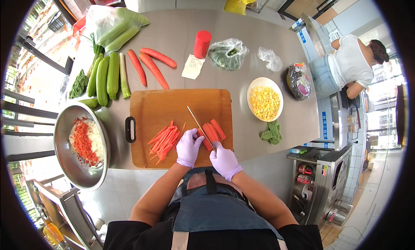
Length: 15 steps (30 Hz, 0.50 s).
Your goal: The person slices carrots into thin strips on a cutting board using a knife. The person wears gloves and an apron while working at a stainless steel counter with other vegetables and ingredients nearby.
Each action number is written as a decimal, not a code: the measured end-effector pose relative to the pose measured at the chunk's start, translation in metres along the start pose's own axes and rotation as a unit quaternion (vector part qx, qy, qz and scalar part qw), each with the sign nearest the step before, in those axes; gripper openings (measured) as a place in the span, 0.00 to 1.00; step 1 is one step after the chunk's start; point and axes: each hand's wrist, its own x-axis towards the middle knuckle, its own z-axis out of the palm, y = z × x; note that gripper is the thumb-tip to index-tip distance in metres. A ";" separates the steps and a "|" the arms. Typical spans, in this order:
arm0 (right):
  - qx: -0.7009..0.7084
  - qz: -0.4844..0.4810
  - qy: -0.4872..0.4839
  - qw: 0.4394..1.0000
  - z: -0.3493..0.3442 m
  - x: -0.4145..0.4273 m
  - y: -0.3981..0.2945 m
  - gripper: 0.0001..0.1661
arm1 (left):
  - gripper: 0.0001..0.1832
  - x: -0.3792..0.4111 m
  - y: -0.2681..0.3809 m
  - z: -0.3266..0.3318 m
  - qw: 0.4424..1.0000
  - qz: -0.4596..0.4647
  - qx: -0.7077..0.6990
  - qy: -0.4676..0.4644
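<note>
My right hand (225, 159), in a purple glove, grips a kitchen knife (195, 118) whose blade points up and to the left across a wooden cutting board (178, 102). My left hand (188, 148), gloved alike, has its thumb and fingertips close against the left side of the blade. Whether those fingers pinch anything is hidden. Peeled carrot pieces (210, 132) lie at the right of the board, one of them partly under the blade. A heap of carrot strips (165, 140) rests left of my left hand.
A steel bowl (65, 143) with chopped orange and white food stands left. Whole carrots (153, 71), zucchini (102, 81), a red canister (202, 44), a handwritten note (193, 67) and a bagged green vegetable (228, 53) lie beyond. Corn kernels fill a bowl (281, 100) at right. Another person (348, 63) works farther right.
</note>
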 end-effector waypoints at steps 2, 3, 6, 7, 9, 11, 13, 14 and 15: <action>0.016 -0.008 0.026 1.000 0.004 -0.003 0.002 0.18 | 0.20 0.000 0.001 0.000 1.000 0.002 0.004 0.002; 0.029 -0.013 0.011 0.999 0.001 -0.001 0.003 0.18 | 0.20 0.001 0.003 -0.002 1.000 0.007 0.011 0.006; 0.051 -0.006 -0.025 0.998 -0.015 0.006 0.003 0.19 | 0.18 -0.001 0.003 0.000 0.999 0.021 0.015 0.025; 0.058 -0.001 -0.023 0.998 -0.020 0.003 0.001 0.19 | 0.17 -0.001 0.003 0.000 0.999 0.026 0.013 0.033; 0.072 0.011 -0.019 0.997 -0.028 -0.006 -0.002 0.20 | 0.17 0.000 0.005 0.000 1.000 0.011 0.004 0.021; 0.087 0.015 -0.022 0.996 -0.033 -0.014 -0.002 0.21 | 0.17 -0.001 0.005 -0.001 1.000 0.001 -0.003 0.018; 0.089 0.015 -0.027 0.996 -0.037 -0.020 0.001 0.20 | 0.16 -0.001 0.005 0.002 1.000 -0.001 -0.012 0.023; 0.088 0.016 -0.034 0.995 -0.038 -0.023 0.001 0.20 | 0.17 -0.002 0.004 0.002 1.000 0.000 -0.010 0.026; 0.086 0.016 -0.041 0.995 -0.039 -0.024 0.001 0.19 | 0.17 -0.002 0.004 0.002 1.000 0.003 -0.009 0.030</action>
